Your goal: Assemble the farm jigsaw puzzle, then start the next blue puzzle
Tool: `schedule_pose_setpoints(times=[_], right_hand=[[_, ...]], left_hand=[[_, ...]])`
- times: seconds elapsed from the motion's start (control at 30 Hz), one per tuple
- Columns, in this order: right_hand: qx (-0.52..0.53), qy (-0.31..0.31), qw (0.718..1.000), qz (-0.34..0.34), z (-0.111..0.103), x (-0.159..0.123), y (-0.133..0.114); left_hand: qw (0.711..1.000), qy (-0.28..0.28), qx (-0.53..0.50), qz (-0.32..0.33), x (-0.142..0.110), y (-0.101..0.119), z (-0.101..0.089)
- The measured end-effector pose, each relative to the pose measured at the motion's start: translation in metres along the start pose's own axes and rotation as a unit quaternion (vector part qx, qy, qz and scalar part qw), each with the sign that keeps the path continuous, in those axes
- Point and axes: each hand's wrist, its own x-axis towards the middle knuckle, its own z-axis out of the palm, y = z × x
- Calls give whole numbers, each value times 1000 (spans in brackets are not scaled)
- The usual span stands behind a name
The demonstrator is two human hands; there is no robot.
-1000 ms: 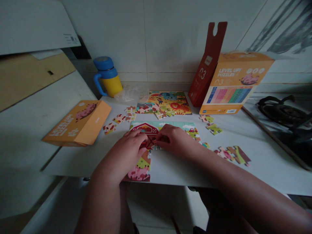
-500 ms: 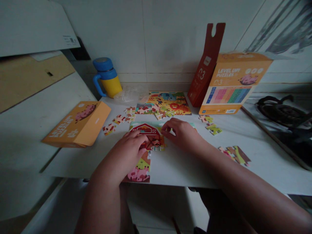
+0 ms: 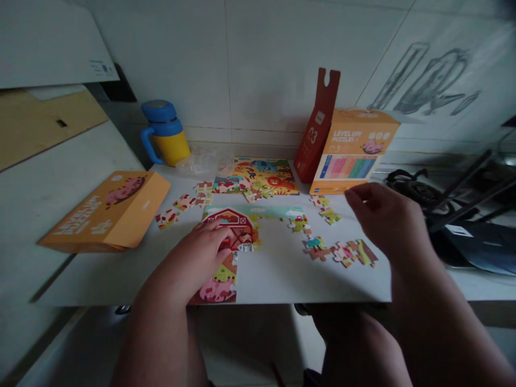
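A partly built farm jigsaw with a red barn (image 3: 231,221) lies on the white worktop (image 3: 274,269). My left hand (image 3: 197,258) rests flat on its left side, fingers lying on the barn pieces. My right hand (image 3: 387,217) hovers above the worktop to the right, fingers loosely curled and apart, nothing seen in it. Just below and left of that hand lies a cluster of joined loose pieces (image 3: 342,252). Two more loose pieces (image 3: 325,209) lie near the upright box.
A finished animal puzzle (image 3: 264,176) lies at the back, with loose pieces (image 3: 181,207) left of the barn. An orange box lid (image 3: 105,209) lies at left, an upright orange box (image 3: 352,153) and red card (image 3: 316,126) at back. A blue-yellow cup (image 3: 165,134) stands back left; a gas hob (image 3: 419,188) at right.
My right hand has lifted off the barn puzzle and swung right, over the loose pieces. My left hand has stayed on the puzzle. The view has turned to the right.
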Motion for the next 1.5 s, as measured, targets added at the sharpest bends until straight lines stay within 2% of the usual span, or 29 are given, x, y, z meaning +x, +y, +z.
schedule_pose_setpoints(times=[0.07, 0.13, 0.23, 0.3, 0.4, 0.47, 0.57, 0.63, 0.87, 1.07, 1.3, 1.4, 1.5], right_hand=[[-64, 2, 996, 60, -23, -14, 31], [-102, -43, 992, 69, -36, -31, 61], [-101, -109, 986, 72, -34, -61, 95], [-82, -142, 985, 53, -25, -79, 105], [-67, -125, 990, 14, -9, -98, 101], [-48, -114, 992, -40, -1, -103, 91], [-12, -159, 979, -130, 6, -101, 77], [-10, -194, 969, -151, 7, -96, 73], [21, -267, 949, -165, -1, -80, 74], [20, -279, 952, -125, 6, -64, 78], [7, -309, 941, -136, 0, -64, 79], [10, -294, 943, -155, 0, -73, 88], [-5, -257, 955, -147, 3, -86, 99]], left_hand=[[1000, 2, 8, 0, 1, -3, 1], [1000, -8, 12, 1, 1, -4, 2], [999, -27, 14, -13, 0, -5, 2], [999, -33, 19, -17, 0, -6, 2], [999, -21, 33, -13, 0, -7, 2], [999, -12, 37, -8, 0, -8, 2], [1000, -9, 29, 5, 1, -8, 1], [1000, -6, 20, 10, 1, -8, 0], [1000, -18, 11, -19, -1, -8, -6], [999, -36, -13, -39, -3, -2, -16], [998, -31, 4, -52, -7, -8, -24], [996, -7, 45, -83, -10, -18, -29], [987, -6, 82, -140, -19, -31, -33]])
